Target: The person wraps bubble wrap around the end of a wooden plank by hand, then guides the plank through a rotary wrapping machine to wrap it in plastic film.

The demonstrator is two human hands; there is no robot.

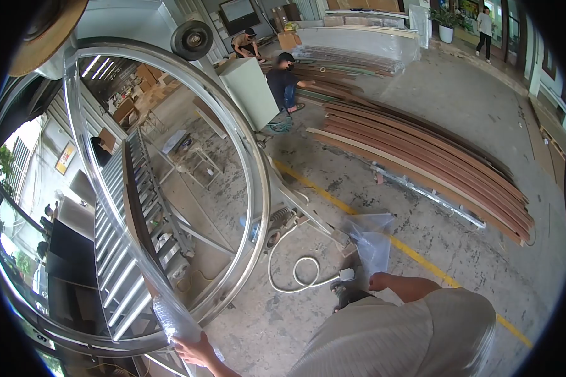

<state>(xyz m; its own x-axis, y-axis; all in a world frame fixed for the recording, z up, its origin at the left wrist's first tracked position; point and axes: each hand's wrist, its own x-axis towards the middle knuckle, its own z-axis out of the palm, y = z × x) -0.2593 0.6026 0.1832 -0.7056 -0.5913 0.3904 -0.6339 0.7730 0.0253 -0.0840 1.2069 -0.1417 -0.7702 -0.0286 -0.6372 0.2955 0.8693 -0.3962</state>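
Observation:
At the bottom left, my left hand [196,350] is closed around a curved bar wrapped in clear plastic film [173,317]. That bar runs up along a large metal ring frame [258,188], and shiny film shows on its upper part too. My right hand [378,281] is a fist at the narrow end of a clear plastic sheet [372,242], which flares away from it over the floor. The fingers' inner side is hidden. Beside my feet, a white hose or cable [308,267] lies looped on the concrete.
Long brown boards [421,169] lie stacked at right, beside a metal bar [427,195]. Behind the ring are a slatted metal frame [122,251] and a small stand [192,157]. One person [280,85] crouches near a pale green box [248,91]; others are farther back.

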